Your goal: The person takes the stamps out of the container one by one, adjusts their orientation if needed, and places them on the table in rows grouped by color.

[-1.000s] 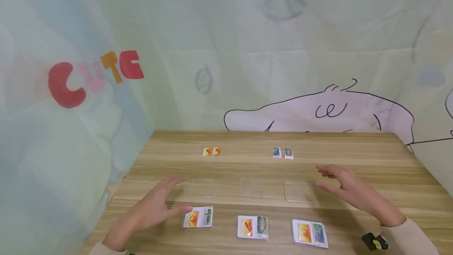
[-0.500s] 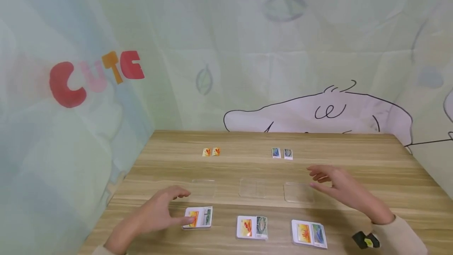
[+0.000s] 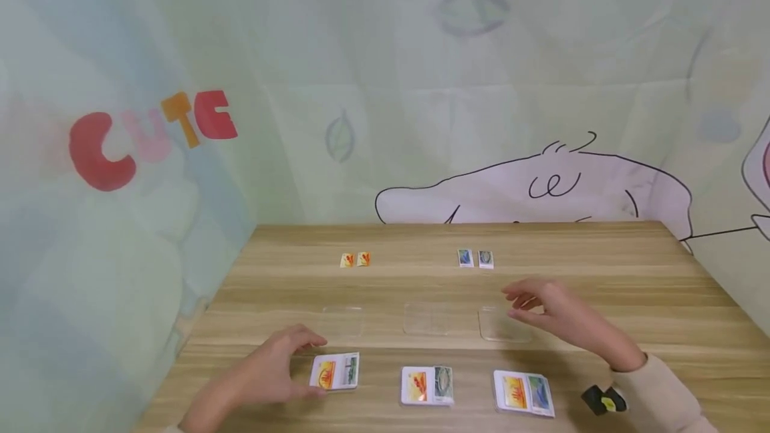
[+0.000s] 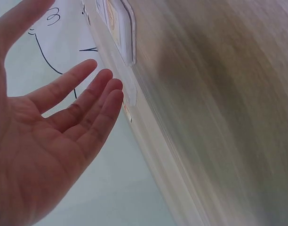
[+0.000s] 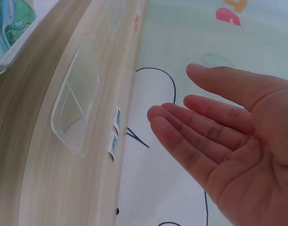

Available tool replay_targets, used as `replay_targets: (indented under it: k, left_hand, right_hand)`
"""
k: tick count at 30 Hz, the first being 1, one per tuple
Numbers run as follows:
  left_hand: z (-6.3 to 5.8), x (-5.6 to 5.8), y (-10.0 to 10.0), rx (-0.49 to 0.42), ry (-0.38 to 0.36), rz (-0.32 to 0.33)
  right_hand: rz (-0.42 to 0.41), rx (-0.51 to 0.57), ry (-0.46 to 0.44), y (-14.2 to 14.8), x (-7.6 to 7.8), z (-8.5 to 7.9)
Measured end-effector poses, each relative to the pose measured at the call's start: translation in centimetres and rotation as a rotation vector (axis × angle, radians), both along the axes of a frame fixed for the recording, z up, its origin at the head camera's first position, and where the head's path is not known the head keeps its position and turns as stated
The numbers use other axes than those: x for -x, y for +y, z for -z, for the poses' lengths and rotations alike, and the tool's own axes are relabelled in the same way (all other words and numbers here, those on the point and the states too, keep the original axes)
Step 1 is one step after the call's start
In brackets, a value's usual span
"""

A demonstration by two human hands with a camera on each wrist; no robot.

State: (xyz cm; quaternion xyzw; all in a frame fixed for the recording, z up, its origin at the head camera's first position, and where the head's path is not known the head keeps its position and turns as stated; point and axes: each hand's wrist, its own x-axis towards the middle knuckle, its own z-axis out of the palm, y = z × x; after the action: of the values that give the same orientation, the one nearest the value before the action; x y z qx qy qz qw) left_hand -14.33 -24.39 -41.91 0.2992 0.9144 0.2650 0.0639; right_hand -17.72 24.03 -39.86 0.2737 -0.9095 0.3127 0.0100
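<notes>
My left hand [image 3: 265, 369] is beside the left white card pack [image 3: 335, 371], thumb by its lower edge and fingers by its upper left corner. In the left wrist view the left hand [image 4: 54, 132] has relaxed, spread fingers holding nothing. My right hand [image 3: 559, 313] hovers by the right clear plastic lid [image 3: 496, 333], its fingertips overlapping that lid's upper right part in the head view. The right wrist view shows the right hand [image 5: 228, 136] with an empty palm and loosely bent fingers. Each pack bears an orange picture and a greenish or bluish one.
Similar packs sit at middle [image 3: 427, 385] and right [image 3: 523, 393]. Two more clear lids [image 3: 343, 321] lie in line behind them. Farther back are two small orange pictures [image 3: 363, 258] and two blue-green ones [image 3: 465, 258]. A black object [image 3: 603, 400] shows near the right sleeve.
The left hand has lowered toward the near edge, its thumb passing over the left pack to its lower edge. The right hand has drifted left over the right lid. The view has shifted slightly.
</notes>
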Motion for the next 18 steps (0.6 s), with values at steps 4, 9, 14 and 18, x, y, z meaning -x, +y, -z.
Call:
replay_targets:
  k: [4,9,14,18]
  left_hand:
    - [0.0,0.0,0.2,0.009,-0.020,0.013]
    - [0.2,0.2,0.4,0.023,-0.034,0.009]
    - [0.2,0.1,0.6,0.045,-0.026,0.013]
    - [0.2,0.2,0.7,0.055,-0.020,0.022]
  right_hand:
    - [-0.004,0.004,-0.012,-0.6,0.1,0.0]
    - [-0.024,0.010,-0.014,-1.0,0.3,-0.1]
    - [-0.035,0.016,-0.012,-1.1,0.3,0.0]
    - [-0.037,0.023,-0.009,-1.2,0.2,0.1]
